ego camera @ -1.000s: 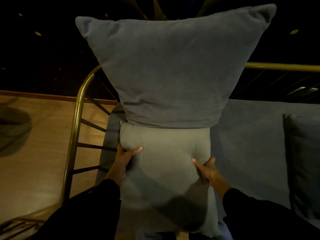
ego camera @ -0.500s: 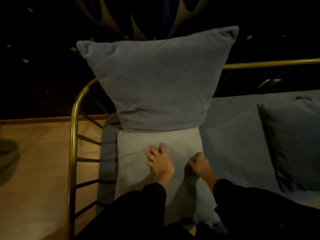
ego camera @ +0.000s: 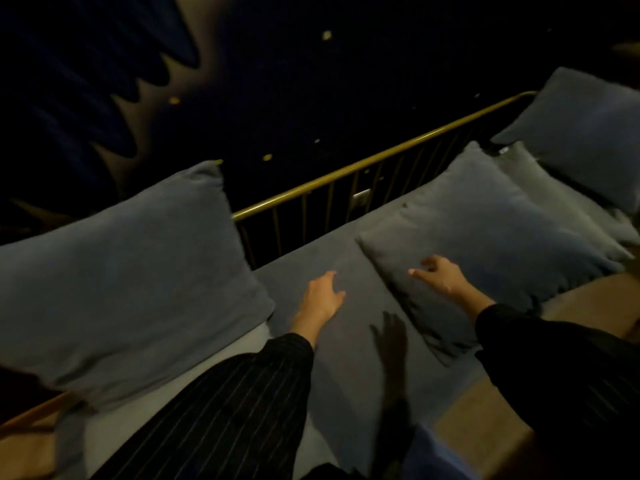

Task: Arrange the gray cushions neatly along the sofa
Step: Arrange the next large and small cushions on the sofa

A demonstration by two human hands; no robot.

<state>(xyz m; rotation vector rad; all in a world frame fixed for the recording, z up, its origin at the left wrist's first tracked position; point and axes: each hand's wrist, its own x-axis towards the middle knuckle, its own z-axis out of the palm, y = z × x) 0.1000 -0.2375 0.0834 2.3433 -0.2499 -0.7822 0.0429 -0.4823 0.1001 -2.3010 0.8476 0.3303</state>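
A large blue-gray cushion [ego camera: 124, 282] stands upright at the left end of the sofa, with a pale gray cushion [ego camera: 207, 372] lying flat under and in front of it, partly hidden by my sleeve. My left hand [ego camera: 322, 296] hovers open over the bare sofa seat [ego camera: 311, 258]. To its right, my right hand [ego camera: 438, 275] is open with spread fingers just over the near part of a gray cushion [ego camera: 485, 233] lying flat on the seat. Further right lie a pale cushion [ego camera: 568, 202] and an upright blue-gray cushion [ego camera: 588, 129].
A brass rail [ego camera: 374, 161] with thin bars runs along the sofa's back. Behind it is a dark wall with light patterns. Tan floor [ego camera: 485, 431] shows at the lower right, past the sofa's front edge.
Both hands left the pale cushion at the left end and moved right. The view swung right, bringing the flat gray cushion and the right-end cushions into sight.
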